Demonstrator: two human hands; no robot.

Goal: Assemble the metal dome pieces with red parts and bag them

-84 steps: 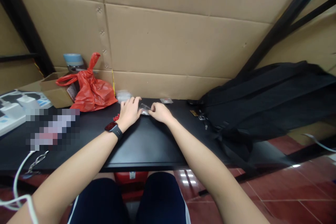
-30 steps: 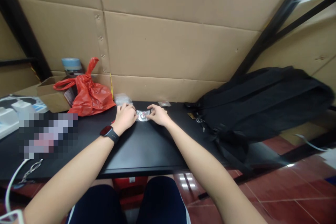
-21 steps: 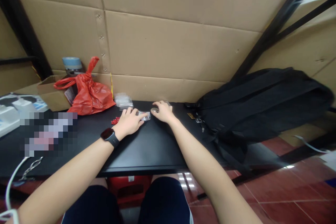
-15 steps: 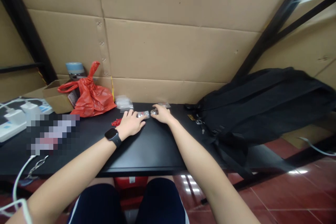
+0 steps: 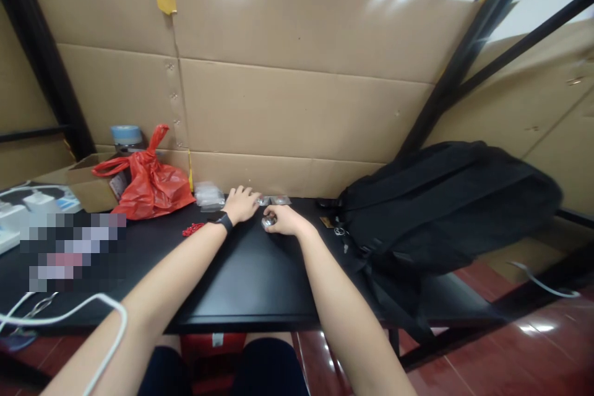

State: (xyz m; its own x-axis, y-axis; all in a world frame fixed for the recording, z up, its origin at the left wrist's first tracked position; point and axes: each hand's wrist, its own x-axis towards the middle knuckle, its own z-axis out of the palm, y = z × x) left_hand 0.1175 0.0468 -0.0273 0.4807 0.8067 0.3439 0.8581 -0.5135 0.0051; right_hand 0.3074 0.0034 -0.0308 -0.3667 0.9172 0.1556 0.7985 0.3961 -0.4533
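My left hand (image 5: 241, 205), with a dark watch (image 5: 219, 218) on its wrist, lies with fingers spread at the back of the black table. Its fingertips reach the near end of a small clear packet (image 5: 262, 200), whose contents are too small to make out. My right hand (image 5: 284, 221) is closed with thumb and fingers around a small round, shiny silvery thing (image 5: 268, 221) just above or on the tabletop. Behind that hand lies a second clear packet (image 5: 280, 200). A red beaded or corded bundle (image 5: 192, 229) rests left of my left wrist.
A stack of clear plastic bags (image 5: 208, 195) and a knotted red plastic bag (image 5: 155, 189) stand at the back left, beside a cardboard box (image 5: 90, 184) and a blue-lidded bottle (image 5: 126, 135). A black backpack (image 5: 455, 204) fills the right side. A white cable (image 5: 104, 300) crosses my left forearm.
My left hand has moved back with the small packet, which now lies by the cardboard wall. My right hand has drawn the round thing nearer to me. The view has tilted up.
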